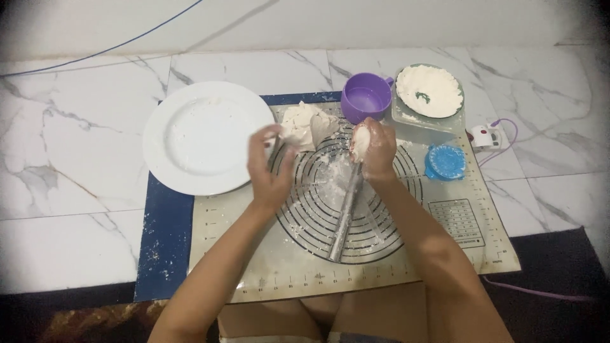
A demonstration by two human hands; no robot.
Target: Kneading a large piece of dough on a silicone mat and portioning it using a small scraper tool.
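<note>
Dough piece (pixel 360 141) sits gripped in your right hand (pixel 376 151), above the mat's (pixel 445 254) far edge. Your left hand (pixel 270 170) hovers open-fingered, holding nothing, beside the dough lump (pixel 308 125). Rolling pin (pixel 346 213) lies mid-mat.

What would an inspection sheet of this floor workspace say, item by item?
Surface: floured baking mat with ring markings, laid on a marble floor.
Job's things: dough lump at the mat's top; small dough piece in the right hand; metal rolling pin lying on the mat.
Clutter: white plate, purple cup, tray of flour, blue round mould.
Grippers: left hand half curled above the mat, holding nothing clear; right hand closed round the dough piece.
Cables: blue cable along the wall; purple cable from a small white device.
Surroundings: dark rug.
</note>
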